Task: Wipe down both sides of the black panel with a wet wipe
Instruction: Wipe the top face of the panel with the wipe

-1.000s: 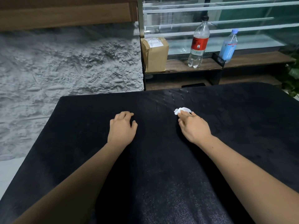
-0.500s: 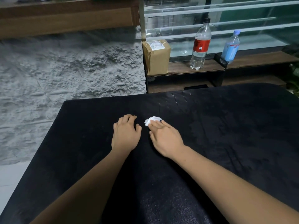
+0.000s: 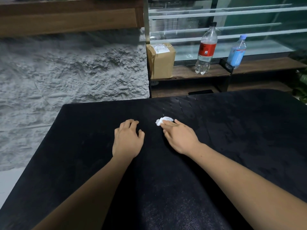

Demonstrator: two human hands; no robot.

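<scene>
A large black panel lies flat and fills the lower part of the head view. A small crumpled white wet wipe sits on it near the middle. My right hand presses the wipe down with nearly straight fingers, and the wipe shows just beyond the fingertips. My left hand rests palm down on the panel a short way left of the wipe, fingers loosely bent, holding nothing. Faint wet streaks mark the panel beyond the wipe.
Behind the panel a wooden shelf carries a brown parcel, a clear bottle with a red label and a blue-labelled bottle. A rough grey wall fills the left. Green leaves show at the right edge.
My right hand slid the wipe leftward across the panel toward my left hand, then eased slightly back to the right. My left hand stayed planted on the panel.
</scene>
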